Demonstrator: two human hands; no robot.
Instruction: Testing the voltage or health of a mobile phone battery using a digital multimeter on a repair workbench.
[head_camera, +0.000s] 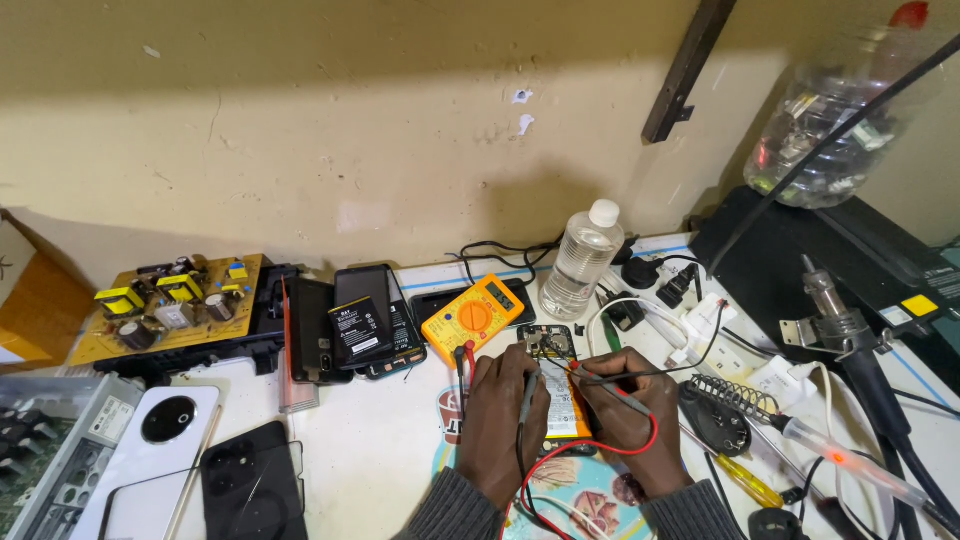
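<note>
Low in the middle of the frame: left hand (503, 415), fingers curled shut around a black probe (527, 398), tip down on the open phone (556, 385). Just right of it: right hand (632, 410), fingers pinched shut on a red probe (612, 392), tip also down on the phone near its top. Phone flat on the tabletop (380, 450), between and partly under both hands, back cover off, battery showing. Red wire (590, 448) looped below the hands, black wire beside it.

Just above the left hand: an orange meter (473, 317), flat on the tabletop. Right of the meter: a clear water bottle (582, 262) with a white cap, upright. Left of the meter: a few dark phones (350, 320) piled side by side, a small battery on top. Far left of the frame: a yellow circuit board (170, 305) with little parts on it. Lower left: a white phone back (150, 455) and a black phone back (252, 482), side by side. Right of the hands: a coiled iron stand (725, 400), a yellow screwdriver (748, 483) and a power strip (660, 290) with plugs. Upper right: a big clear jar (830, 120) full of small bits, against the wall (350, 130).
</note>
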